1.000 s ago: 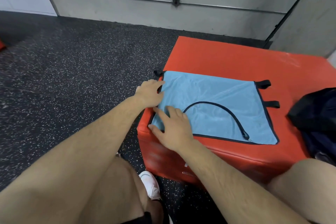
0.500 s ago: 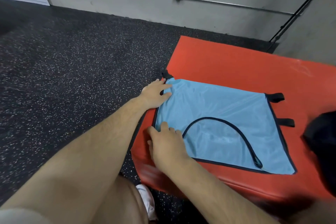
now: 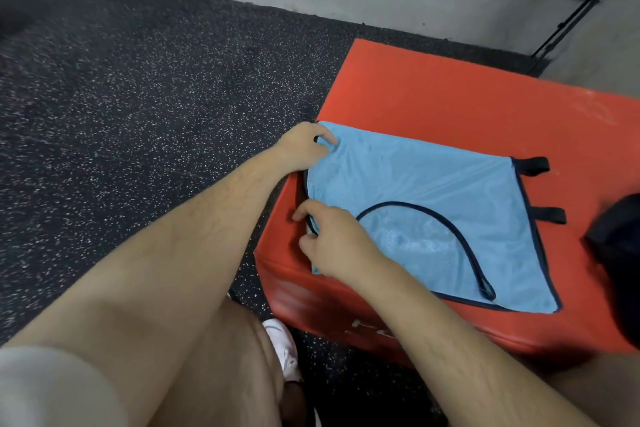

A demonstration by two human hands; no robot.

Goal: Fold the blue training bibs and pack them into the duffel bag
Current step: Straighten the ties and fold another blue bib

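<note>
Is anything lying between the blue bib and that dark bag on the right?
Nothing visible does. Only the bare top of the red box separates the blue bib from the dark bag, which the frame mostly cuts off.

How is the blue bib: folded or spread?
The blue bib lies spread flat on the red box; left hand and right hand pinch its edge.

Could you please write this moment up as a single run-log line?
left hand: pinches far left corner of blue bib | right hand: grips its near left edge | bib: flat on red box | duffel bag: dark, at right
</note>
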